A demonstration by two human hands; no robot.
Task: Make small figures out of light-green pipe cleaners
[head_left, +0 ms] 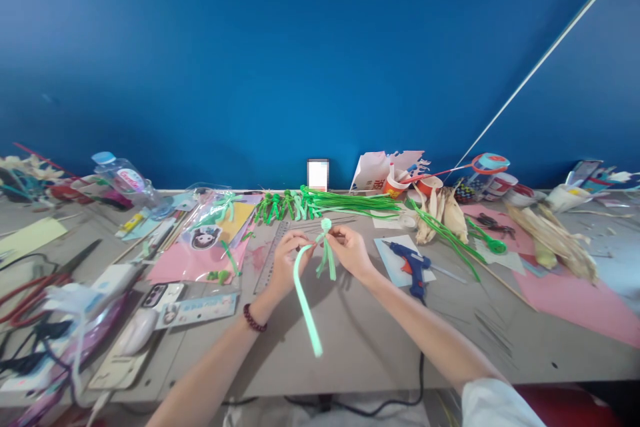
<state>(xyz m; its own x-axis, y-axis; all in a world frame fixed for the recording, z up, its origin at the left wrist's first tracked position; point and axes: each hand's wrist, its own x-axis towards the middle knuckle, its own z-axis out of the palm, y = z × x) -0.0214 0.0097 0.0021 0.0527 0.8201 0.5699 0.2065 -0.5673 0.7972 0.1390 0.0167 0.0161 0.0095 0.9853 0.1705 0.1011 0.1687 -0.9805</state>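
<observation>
Above the middle of the table I hold a small mint-green pipe cleaner figure (326,225), with a round knob on top and several strands hanging below. My right hand (352,252) pinches it from the right, just under the knob. My left hand (289,261) is closed at its left side, gripping a mint-green pipe cleaner (306,307) whose long free end arcs over the fingers and hangs down toward me. Fingertips partly cover where the strand meets the figure. Behind my hands lie a row of green pipe cleaner figures (275,207) and a bundle of green pipe cleaners (357,202).
A blue glue gun (414,265) lies right of my right hand, near dried husks (453,217). To the left are a metal ruler (270,257), a clear plastic bag (200,247), scissors (47,287) and a water bottle (125,177). A blue wall (320,67) closes off the back.
</observation>
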